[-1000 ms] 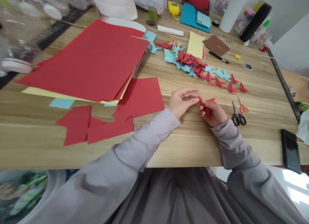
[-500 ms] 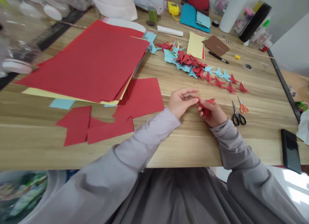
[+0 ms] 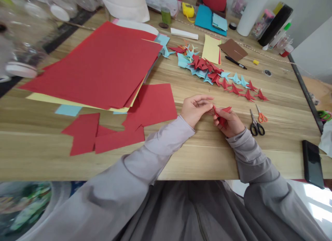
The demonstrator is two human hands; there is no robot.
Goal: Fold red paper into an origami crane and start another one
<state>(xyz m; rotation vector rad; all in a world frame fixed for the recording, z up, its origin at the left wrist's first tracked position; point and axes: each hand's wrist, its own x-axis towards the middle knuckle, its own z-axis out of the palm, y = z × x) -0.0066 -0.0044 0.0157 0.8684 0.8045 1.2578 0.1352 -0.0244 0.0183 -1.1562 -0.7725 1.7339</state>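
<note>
Between my hands, above the wooden table (image 3: 207, 154), is a red origami crane (image 3: 225, 112), partly covered by fingers. My right hand (image 3: 232, 125) grips its body between thumb and fingers. With thumb and index finger, my left hand (image 3: 195, 109) pinches a narrow tip at its left end; the other fingers lie half curled above. Beyond my hands, folded paper cranes in red and light blue form a row, among them a red crane (image 3: 248, 95) and a blue crane (image 3: 235, 78). The row runs left into a denser pile of cranes (image 3: 199, 62).
Large red sheets (image 3: 103, 68) are stacked at left, with cut red pieces (image 3: 119, 140) in front. Black scissors (image 3: 256, 127) and orange scissors (image 3: 262, 117) lie right of my hands. A phone (image 3: 312, 163) rests at the right edge. A pen (image 3: 235, 62) and brown paper (image 3: 233, 49) lie behind.
The whole view has shifted very slightly. Both hands keep the same hold on the red crane, with no clear movement of the paper.
</note>
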